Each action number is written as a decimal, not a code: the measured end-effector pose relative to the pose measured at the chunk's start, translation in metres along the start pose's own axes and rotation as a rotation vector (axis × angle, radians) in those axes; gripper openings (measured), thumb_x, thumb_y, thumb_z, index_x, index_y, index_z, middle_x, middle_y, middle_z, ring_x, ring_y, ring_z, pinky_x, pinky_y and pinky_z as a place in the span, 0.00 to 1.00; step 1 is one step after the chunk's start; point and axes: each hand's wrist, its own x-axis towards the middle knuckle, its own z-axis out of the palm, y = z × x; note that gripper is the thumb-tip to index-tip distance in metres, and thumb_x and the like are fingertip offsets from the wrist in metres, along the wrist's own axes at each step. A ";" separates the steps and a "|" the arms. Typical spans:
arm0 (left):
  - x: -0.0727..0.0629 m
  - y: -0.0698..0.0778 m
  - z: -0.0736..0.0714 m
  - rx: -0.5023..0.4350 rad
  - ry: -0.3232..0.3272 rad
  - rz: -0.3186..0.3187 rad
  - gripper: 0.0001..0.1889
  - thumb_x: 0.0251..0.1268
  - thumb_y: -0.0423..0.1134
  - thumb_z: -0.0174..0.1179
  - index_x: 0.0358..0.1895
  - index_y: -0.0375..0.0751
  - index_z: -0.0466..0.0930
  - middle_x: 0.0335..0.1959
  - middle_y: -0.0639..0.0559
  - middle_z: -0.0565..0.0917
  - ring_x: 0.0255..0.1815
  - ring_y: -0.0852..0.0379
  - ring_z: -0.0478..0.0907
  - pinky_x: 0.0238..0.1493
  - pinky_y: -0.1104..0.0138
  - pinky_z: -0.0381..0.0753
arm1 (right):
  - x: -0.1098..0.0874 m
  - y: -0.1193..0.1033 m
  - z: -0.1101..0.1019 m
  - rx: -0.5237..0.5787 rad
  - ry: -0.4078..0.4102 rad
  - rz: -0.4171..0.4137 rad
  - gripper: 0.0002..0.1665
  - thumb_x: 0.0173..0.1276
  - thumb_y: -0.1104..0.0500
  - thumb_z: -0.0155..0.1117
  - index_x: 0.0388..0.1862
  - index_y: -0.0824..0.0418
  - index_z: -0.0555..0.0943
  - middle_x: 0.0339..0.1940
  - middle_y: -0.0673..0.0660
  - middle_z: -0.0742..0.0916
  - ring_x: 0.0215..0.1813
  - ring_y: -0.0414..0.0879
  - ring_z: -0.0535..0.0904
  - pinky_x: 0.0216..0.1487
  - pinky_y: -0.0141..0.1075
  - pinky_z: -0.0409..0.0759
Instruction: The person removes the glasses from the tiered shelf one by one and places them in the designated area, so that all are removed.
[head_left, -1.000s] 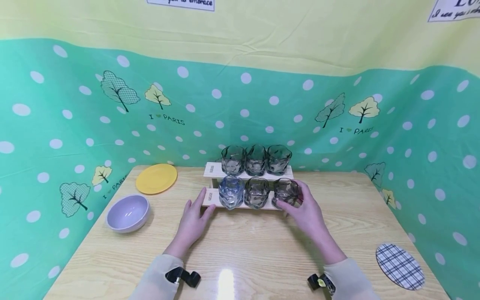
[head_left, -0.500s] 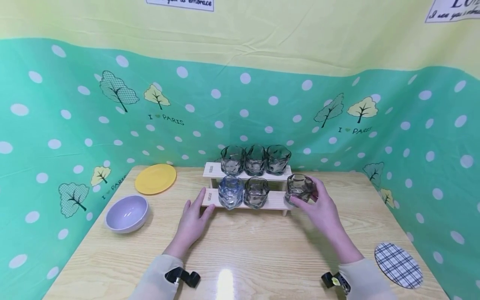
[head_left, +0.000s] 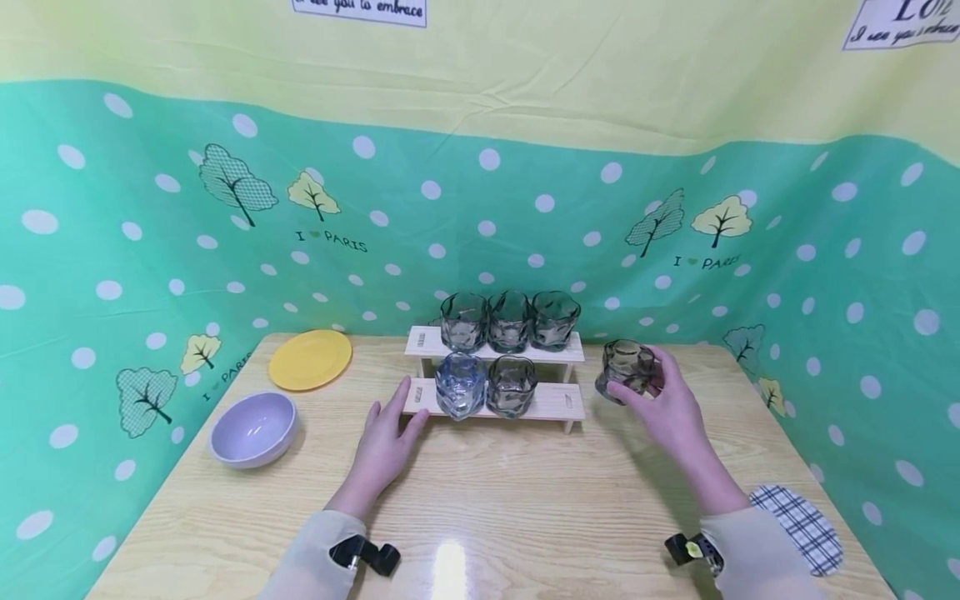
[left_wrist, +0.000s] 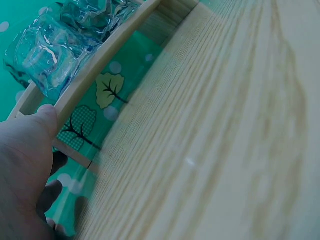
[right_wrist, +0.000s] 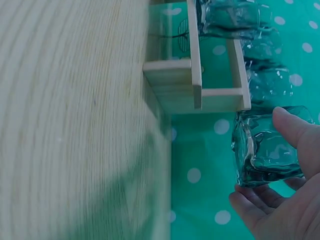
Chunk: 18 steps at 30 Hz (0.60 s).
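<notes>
My right hand [head_left: 670, 406] holds a dark grey faceted glass tumbler [head_left: 628, 367] by its sides, thumb in front and fingers behind. The tumbler is to the right of a two-tier wooden rack [head_left: 557, 402], above the table. In the right wrist view, the tumbler [right_wrist: 267, 147] appears between thumb and fingers. My left hand [head_left: 384, 446] rests at the rack's left end, its thumb on the lower board's front edge. A blue tumbler [head_left: 461, 386] and a grey tumbler [head_left: 512, 387] stand on the lower tier, whose right end is bare. Three dark tumblers [head_left: 511, 322] fill the upper tier.
On the wooden table [head_left: 510, 500], a yellow plate [head_left: 311, 360] lies at the back left with a lilac bowl [head_left: 253, 429] in front of it. Partly behind the right sleeve lies a checked round mat [head_left: 802, 525]. Dotted green cloth [head_left: 480, 208] hangs around the back and sides.
My right hand has lifted the grey tumbler off the lower tier's right end and carried it rightward, past the rack. The left hand has stayed at the rack.
</notes>
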 end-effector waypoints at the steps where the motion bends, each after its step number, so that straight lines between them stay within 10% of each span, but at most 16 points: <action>1: 0.000 0.000 0.000 0.000 -0.001 0.000 0.39 0.89 0.50 0.59 0.91 0.40 0.54 0.83 0.34 0.69 0.84 0.30 0.64 0.90 0.40 0.40 | 0.001 0.001 -0.001 -0.006 0.002 0.002 0.64 0.72 0.38 0.80 0.92 0.56 0.53 0.81 0.76 0.72 0.79 0.75 0.71 0.75 0.64 0.77; 18: 0.000 -0.001 0.001 0.014 -0.001 0.019 0.39 0.89 0.50 0.59 0.90 0.38 0.54 0.83 0.33 0.68 0.83 0.33 0.66 0.90 0.41 0.39 | 0.035 0.017 0.003 0.012 0.016 0.057 0.67 0.73 0.37 0.79 0.94 0.57 0.49 0.80 0.77 0.72 0.77 0.74 0.73 0.73 0.64 0.80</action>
